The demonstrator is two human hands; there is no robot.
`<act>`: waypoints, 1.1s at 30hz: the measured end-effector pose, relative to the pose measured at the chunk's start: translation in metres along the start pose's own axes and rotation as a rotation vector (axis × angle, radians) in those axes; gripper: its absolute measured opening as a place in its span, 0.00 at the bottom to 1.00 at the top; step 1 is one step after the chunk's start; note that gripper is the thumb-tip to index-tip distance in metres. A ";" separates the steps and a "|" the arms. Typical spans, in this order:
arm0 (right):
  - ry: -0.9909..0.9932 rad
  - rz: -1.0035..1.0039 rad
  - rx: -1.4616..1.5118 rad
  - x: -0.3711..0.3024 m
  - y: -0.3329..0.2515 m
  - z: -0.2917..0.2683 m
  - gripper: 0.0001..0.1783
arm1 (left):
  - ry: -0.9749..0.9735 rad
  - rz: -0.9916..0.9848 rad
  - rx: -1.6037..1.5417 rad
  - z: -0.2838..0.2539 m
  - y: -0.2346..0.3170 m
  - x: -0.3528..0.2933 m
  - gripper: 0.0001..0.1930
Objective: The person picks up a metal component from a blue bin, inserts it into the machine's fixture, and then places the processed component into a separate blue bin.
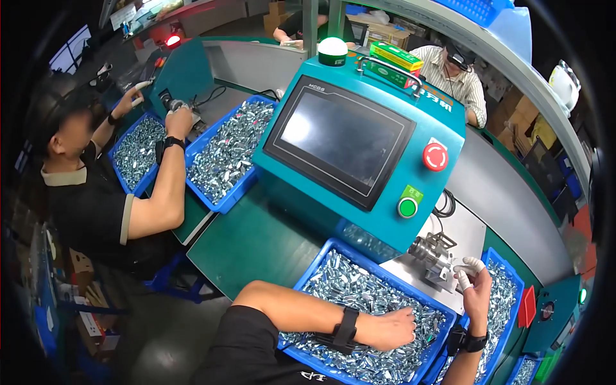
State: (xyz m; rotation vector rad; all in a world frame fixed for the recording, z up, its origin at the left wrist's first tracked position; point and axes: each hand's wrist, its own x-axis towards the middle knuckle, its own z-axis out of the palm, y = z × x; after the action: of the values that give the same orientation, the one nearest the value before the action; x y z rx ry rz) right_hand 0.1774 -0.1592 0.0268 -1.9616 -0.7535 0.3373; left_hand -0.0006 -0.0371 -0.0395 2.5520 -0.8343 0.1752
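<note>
My left hand point(386, 328) reaches palm down into a blue bin point(330, 244) of small shiny metal parts point(359, 282). Its fingertips are sunk among the pieces, so whether it grips any is hidden. White covers wrap the fingertips of my right hand point(476, 289), which is raised beside a metal chuck fixture point(435, 256). Thumb and fingers curl together at the fixture's front end. Anything pinched there is too small to make out. Behind the fixture stands a teal machine box point(301, 192) with a dark screen point(340, 141), a red stop button point(435, 156) and a green button point(407, 207).
A second blue bin point(513, 273) of metal parts lies under my right forearm, near a red tray point(527, 307). At left, a co-worker point(83, 173) handles another fixture by two blue bins point(221, 205). Another person point(455, 70) sits beyond the machine.
</note>
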 end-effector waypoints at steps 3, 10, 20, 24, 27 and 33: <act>0.040 0.004 -0.143 0.001 -0.012 0.005 0.15 | -0.024 -0.009 -0.032 0.000 0.000 -0.003 0.05; 0.044 0.100 -0.509 0.001 -0.042 0.026 0.18 | -0.080 0.032 -0.082 -0.006 0.003 -0.008 0.04; 0.223 -0.090 -0.824 0.028 -0.022 0.051 0.20 | 0.034 0.049 -0.146 -0.025 -0.017 -0.001 0.08; 0.334 -0.076 -0.630 0.011 -0.031 0.027 0.19 | -0.019 0.040 -0.118 -0.031 -0.013 0.004 0.10; 0.318 -0.010 -0.491 -0.014 -0.009 -0.017 0.16 | 0.007 0.050 -0.094 -0.042 -0.018 0.009 0.11; 0.280 0.408 -0.742 -0.057 0.057 -0.081 0.15 | 0.234 -0.029 0.112 -0.096 -0.024 0.023 0.13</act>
State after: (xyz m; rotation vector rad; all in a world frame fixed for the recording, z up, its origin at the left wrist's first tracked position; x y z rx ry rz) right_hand 0.1969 -0.2707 0.0132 -2.7981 -0.2976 0.0021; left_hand 0.0336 0.0112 0.0428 2.5796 -0.7156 0.5137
